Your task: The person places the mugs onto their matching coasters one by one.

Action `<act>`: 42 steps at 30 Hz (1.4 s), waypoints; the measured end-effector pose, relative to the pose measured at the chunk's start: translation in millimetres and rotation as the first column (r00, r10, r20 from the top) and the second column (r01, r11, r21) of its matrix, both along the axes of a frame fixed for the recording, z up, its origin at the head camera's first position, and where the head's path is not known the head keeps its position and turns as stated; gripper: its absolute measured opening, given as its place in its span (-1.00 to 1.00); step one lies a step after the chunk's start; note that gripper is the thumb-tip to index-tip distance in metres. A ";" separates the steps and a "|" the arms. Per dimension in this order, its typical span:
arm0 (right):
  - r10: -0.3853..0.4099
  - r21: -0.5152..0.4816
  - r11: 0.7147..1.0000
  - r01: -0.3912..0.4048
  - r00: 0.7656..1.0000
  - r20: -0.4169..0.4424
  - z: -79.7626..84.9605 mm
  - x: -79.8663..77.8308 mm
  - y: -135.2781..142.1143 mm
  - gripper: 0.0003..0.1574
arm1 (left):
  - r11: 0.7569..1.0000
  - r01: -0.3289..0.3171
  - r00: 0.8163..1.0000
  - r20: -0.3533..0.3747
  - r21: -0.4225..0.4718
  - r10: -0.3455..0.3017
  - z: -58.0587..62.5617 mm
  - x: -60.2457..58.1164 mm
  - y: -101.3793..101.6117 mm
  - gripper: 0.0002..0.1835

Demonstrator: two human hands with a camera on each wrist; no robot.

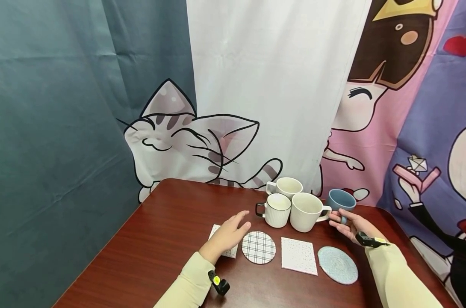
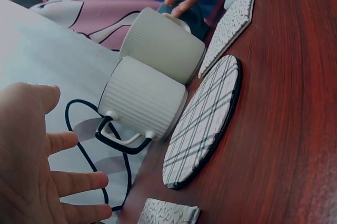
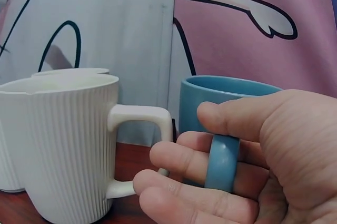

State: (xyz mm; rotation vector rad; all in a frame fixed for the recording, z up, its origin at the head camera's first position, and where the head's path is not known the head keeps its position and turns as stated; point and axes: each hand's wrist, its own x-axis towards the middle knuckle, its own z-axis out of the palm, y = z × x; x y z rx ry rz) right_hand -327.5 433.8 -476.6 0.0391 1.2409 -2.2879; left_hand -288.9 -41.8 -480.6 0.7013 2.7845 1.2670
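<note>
My right hand grips the blue mug by its handle, with fingers passed through the loop and the thumb over its top. Its fingertips overlap the handle of a large ribbed white mug in the right wrist view. Fingers spread, my left hand hovers over a speckled square coaster, hiding part of it. Just beyond that hand is a smaller ribbed white mug with a black handle. Another white mug stands behind these two, partly covered by them.
In front of the mugs lie a round plaid coaster, a second speckled square coaster and a round pale blue coaster. All rest on a reddish-brown table. A printed cartoon curtain hangs right behind the table's far edge.
</note>
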 end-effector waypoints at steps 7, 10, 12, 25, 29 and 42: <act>-0.017 -0.048 0.999 0.015 0.999 -0.042 1.1 9.7 2.1 -0.49 | 1.000 0.015 1.000 -0.006 -0.016 -0.015 0.8 0.6 3.3 -0.38; 0.036 -0.128 0.991 -0.044 0.997 -0.064 -0.4 13.0 4.3 -0.43 | 1.000 0.022 1.000 -0.011 -0.016 -0.022 0.7 1.1 3.6 -0.38; 0.063 -0.173 0.982 -0.075 0.995 -0.074 -0.6 16.3 4.6 -0.39 | 1.000 0.025 1.000 -0.016 -0.015 -0.026 1.0 1.4 3.6 -0.38; 0.162 -0.181 0.963 -0.198 0.968 -0.193 15.4 42.9 2.5 -0.23 | 0.998 0.061 0.997 -0.051 -0.026 -0.062 2.3 4.6 8.4 -0.40; 0.202 -0.166 0.956 -0.242 0.953 -0.227 18.9 48.2 3.2 -0.18 | 0.996 0.073 0.994 -0.078 -0.043 -0.076 0.3 7.2 13.3 -0.40; 0.117 -0.076 0.987 -0.145 0.952 -0.284 28.8 75.2 -3.2 -0.22 | 0.988 0.117 0.984 -0.120 -0.101 -0.129 3.0 13.6 52.6 -0.43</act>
